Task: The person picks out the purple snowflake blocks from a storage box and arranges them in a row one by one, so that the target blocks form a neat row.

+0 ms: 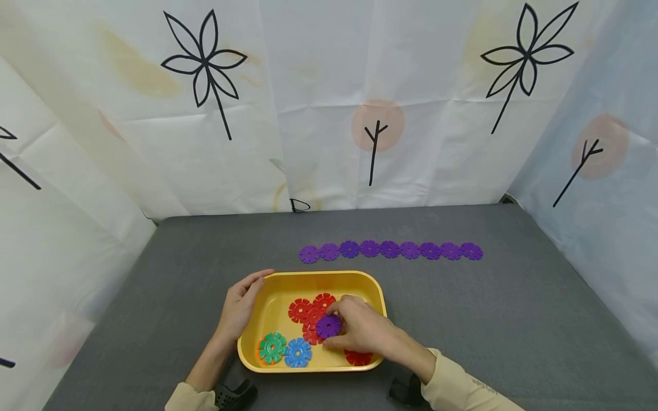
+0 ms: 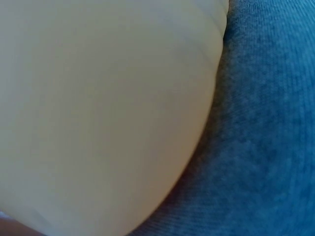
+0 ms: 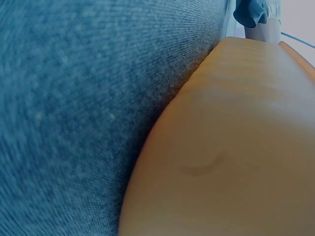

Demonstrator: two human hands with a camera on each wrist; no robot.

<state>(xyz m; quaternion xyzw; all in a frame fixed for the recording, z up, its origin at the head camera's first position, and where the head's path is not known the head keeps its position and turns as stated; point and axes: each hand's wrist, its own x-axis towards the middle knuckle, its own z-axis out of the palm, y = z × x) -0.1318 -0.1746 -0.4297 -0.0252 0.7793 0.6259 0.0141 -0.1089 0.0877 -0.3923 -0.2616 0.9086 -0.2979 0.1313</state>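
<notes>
A yellow tray [image 1: 311, 368] lies on the grey table, and my left hand [image 1: 240, 305] grips its rim at the far left corner. Inside the tray, my right hand [image 1: 362, 326] pinches a purple flower-shaped disc [image 1: 329, 326] between thumb and fingers. Several red flower discs [image 1: 300, 310] lie beside and under that purple one. Another red disc [image 1: 358, 358] is partly hidden below the right hand. Toward the tray's near left sit a green disc [image 1: 272, 347], an orange one [image 1: 261, 358] mostly covered by it, and a blue disc [image 1: 298, 353].
Beyond the tray, several purple flower discs [image 1: 389, 249] form a long row on the table [image 1: 514, 319]. White printed cloth [image 1: 319, 68] hangs around the back and sides. Both wrist views are mostly filled by a close, blurred pale surface and blue-looking cloth.
</notes>
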